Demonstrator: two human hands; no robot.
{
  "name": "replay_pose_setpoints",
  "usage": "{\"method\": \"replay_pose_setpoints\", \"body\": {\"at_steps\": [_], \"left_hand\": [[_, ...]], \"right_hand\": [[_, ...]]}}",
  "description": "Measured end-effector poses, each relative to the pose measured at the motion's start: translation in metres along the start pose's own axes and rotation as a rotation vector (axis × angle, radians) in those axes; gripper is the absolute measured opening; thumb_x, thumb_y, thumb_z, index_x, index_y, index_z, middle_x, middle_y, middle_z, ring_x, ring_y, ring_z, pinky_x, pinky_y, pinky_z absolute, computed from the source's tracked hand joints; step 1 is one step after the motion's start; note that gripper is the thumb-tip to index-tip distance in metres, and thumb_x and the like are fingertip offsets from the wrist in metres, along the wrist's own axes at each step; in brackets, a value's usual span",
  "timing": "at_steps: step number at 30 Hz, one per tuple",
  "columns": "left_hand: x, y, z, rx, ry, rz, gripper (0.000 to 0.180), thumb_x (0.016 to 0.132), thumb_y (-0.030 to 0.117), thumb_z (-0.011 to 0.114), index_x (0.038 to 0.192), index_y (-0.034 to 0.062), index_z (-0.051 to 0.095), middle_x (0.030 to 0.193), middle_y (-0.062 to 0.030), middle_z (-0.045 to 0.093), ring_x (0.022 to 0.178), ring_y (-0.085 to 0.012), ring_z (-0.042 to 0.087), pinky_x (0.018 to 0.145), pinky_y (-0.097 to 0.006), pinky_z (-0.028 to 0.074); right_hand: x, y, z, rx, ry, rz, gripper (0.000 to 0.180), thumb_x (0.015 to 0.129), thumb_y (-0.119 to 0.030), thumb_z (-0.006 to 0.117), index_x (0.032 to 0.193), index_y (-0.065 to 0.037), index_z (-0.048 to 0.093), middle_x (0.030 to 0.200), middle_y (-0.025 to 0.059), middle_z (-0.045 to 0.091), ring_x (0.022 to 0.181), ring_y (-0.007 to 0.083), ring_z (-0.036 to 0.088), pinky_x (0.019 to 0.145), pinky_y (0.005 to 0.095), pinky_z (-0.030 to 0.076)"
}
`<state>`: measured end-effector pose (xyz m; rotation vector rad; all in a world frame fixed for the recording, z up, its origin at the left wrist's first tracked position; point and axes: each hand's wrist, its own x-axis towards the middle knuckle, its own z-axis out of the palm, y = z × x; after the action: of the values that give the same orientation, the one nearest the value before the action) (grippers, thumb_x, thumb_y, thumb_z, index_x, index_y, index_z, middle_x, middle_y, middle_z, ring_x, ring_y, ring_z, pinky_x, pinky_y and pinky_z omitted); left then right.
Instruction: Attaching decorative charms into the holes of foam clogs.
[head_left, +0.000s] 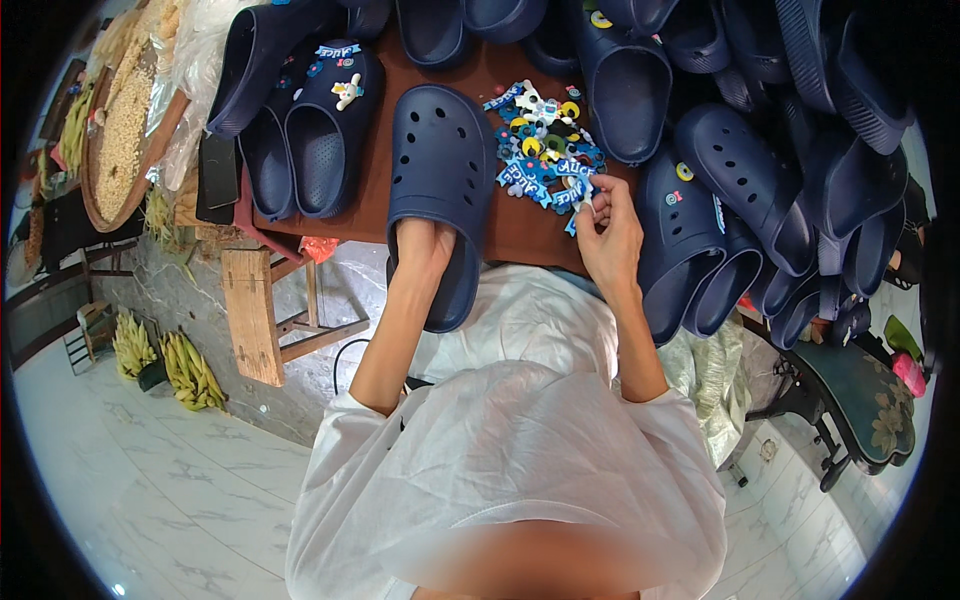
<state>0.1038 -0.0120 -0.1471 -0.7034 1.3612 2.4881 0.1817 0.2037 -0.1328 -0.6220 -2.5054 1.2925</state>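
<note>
A navy clog (437,150) with round holes in its upper lies toe-away before me. My left hand (425,243) reaches through its opening, and the toe hides the fingers. On the right, my right hand (612,228) pinches a small white-and-blue shoe charm (584,190) between thumb and fingertips, at the near edge of a pile of charms (540,150). The pile mixes blue banner shapes, white figures and round black, yellow and green pieces. To the left, a finished-looking navy clog (335,130) carries a blue banner and a white figure charm.
Many navy clogs (760,180) crowd the brown tabletop (540,236) at the right and back. A dark phone-like object (218,172) sits at the left edge, near a round tray of pale kernels (125,140). A wooden stool (252,318) stands below left, a dark chair (860,400) at right.
</note>
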Motion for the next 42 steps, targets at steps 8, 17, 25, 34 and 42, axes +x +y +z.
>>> {"method": "replay_pose_setpoints", "body": {"at_steps": [8,17,25,34,42], "left_hand": [[0.009,0.002,0.003,-0.028,-0.012,-0.029,0.036,0.104,0.018,0.048,0.134,-0.0012,0.05,0.129,-0.0114,0.059,0.114,-0.0222,0.06,0.099,-0.037,0.049],[0.023,-0.003,0.019,-0.068,-0.006,0.012,0.036,0.104,0.018,0.047,0.134,-0.001,0.05,0.129,-0.0114,0.059,0.115,-0.0225,0.059,0.1,-0.038,0.049],[-0.003,-0.014,0.021,-0.106,0.012,0.034,0.036,0.104,0.018,0.047,0.134,-0.0008,0.05,0.13,-0.0114,0.059,0.115,-0.0227,0.059,0.1,-0.038,0.049],[-0.05,-0.03,0.02,-0.125,-0.01,-0.03,0.036,0.104,0.019,0.046,0.134,-0.0006,0.05,0.13,-0.0114,0.059,0.116,-0.023,0.059,0.1,-0.038,0.049],[-0.063,-0.027,0.013,-0.138,-0.026,-0.092,0.036,0.104,0.019,0.046,0.134,-0.0004,0.05,0.13,-0.0114,0.058,0.116,-0.0232,0.059,0.1,-0.039,0.049]], "right_hand": [[-0.005,-0.012,-0.01,-0.065,-0.156,-0.102,0.035,0.084,-0.007,0.067,0.117,-0.003,0.057,0.085,0.0117,0.058,0.074,0.0263,0.064,0.067,0.0397,0.051],[0.007,-0.013,-0.018,-0.265,-0.231,-0.142,0.022,0.085,-0.006,0.069,0.105,-0.009,0.063,0.091,0.015,0.057,0.081,0.0327,0.063,0.071,0.0428,0.048],[0.013,-0.03,-0.033,-0.152,-0.163,-0.071,0.016,0.079,-0.006,0.076,0.091,-0.004,0.066,0.087,0.0085,0.055,0.071,0.0231,0.057,0.067,0.0348,0.047],[0.023,-0.037,-0.012,0.681,-0.47,0.147,0.012,0.09,-0.004,0.07,0.098,-0.002,0.061,0.088,-0.0008,0.062,0.077,0.0039,0.056,0.07,0.0192,0.045],[0.021,-0.032,-0.008,0.728,-0.412,0.118,0.014,0.088,-0.002,0.072,0.099,0.0,0.063,0.089,0.0015,0.064,0.081,0.0065,0.06,0.074,0.0209,0.05]]}}
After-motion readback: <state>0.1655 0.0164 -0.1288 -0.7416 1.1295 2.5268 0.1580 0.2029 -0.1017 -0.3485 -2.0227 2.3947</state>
